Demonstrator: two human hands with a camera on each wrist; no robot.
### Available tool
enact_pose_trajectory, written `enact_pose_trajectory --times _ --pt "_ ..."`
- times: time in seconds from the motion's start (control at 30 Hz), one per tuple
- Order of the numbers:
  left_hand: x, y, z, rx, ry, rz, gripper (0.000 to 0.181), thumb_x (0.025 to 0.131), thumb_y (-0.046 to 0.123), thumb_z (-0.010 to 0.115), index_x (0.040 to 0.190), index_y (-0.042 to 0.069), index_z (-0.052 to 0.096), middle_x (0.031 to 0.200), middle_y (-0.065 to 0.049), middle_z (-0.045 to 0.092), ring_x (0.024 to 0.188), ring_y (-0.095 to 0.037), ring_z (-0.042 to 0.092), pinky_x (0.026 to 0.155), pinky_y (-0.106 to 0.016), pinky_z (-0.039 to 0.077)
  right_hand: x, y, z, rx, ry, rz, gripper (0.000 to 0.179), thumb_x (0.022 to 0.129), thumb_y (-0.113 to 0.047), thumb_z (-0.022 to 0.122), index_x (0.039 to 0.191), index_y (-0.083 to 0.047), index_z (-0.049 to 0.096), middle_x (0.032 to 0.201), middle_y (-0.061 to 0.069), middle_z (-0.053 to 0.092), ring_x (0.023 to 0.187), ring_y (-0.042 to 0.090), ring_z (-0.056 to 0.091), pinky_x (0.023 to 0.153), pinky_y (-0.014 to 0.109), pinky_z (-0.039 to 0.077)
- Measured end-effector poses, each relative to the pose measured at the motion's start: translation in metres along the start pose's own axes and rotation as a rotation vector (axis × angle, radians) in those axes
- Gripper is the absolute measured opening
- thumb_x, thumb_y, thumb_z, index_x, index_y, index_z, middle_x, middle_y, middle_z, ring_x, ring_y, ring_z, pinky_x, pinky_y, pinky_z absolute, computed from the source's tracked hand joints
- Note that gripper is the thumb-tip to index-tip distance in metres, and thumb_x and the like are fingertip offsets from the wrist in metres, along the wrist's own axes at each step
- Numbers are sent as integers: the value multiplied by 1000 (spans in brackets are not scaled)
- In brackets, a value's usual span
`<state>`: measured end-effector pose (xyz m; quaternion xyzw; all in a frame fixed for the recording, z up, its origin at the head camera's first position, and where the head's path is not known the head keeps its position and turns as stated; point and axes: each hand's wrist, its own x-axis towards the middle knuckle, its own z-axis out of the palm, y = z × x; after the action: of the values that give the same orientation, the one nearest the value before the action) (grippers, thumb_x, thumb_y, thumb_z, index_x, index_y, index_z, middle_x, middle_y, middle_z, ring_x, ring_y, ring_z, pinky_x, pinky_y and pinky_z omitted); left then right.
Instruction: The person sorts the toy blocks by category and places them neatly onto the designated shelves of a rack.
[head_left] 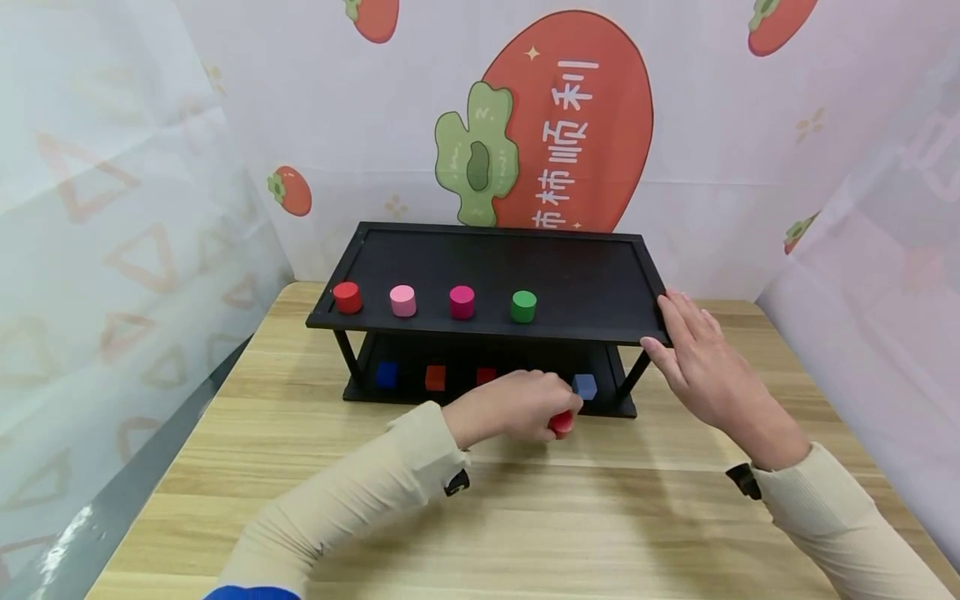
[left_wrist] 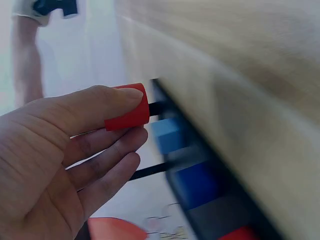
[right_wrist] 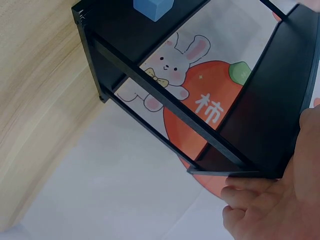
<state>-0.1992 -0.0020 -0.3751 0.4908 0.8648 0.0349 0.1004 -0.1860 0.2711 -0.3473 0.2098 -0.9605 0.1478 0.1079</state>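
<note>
My left hand (head_left: 521, 406) is in front of the black two-tier shelf (head_left: 480, 250), near its right end. Its thumb and fingers pinch a red cylinder (left_wrist: 128, 107), partly hidden by the hand in the head view. Just behind it on the lower tier sits a light blue cube (head_left: 584, 387). My right hand (head_left: 701, 367) rests against the right edge of the upper tier, fingers extended along it and thumb at the front corner.
Along the upper tier's front stand a red cylinder (head_left: 347, 297), a pink one (head_left: 402, 301), a magenta one (head_left: 462, 302) and a green one (head_left: 523, 307). The lower tier holds a blue cube (head_left: 387, 375), an orange cube (head_left: 436, 377) and a red cube (head_left: 486, 376).
</note>
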Motion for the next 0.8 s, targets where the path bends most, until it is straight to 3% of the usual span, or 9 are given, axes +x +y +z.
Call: enact_pose_trajectory --times 0.2,0.37,0.5,0.6,0.8 --pt "-4 14 -49 29 -9 83 14 95 26 79 103 19 70 99 7 68 91 -7 61 77 -17 52 0 2 2 9 6 -14 71 114 -36 44 163 10 22 169 33 23 158 53 21 132 60 11" --pt "-4 22 -90 39 -17 117 24 96 27 79 116 17 71 106 5 70 96 -8 63 85 -21 55 1 1 1 11 0 -11 70 114 -37 44 163 9 22 169 33 22 158 53 21 131 61 11" --pt "-3 18 -119 32 -1 89 29 96 26 78 122 15 70 111 4 70 101 -10 62 91 -23 55 1 0 1 6 -13 3 72 114 -39 44 163 9 23 170 32 22 158 52 21 131 61 12" --pt "-1 10 -135 22 34 42 25 97 25 78 119 15 70 110 3 70 101 -12 62 90 -23 55 2 -1 0 4 -21 13 73 113 -40 45 163 9 22 170 31 22 158 52 20 131 61 13" --pt "13 -9 -150 10 81 -51 26 96 25 79 118 16 70 115 1 71 103 -12 63 92 -22 56 1 -2 -2 10 -22 10 73 113 -39 44 163 10 21 169 33 22 158 53 20 132 60 11"
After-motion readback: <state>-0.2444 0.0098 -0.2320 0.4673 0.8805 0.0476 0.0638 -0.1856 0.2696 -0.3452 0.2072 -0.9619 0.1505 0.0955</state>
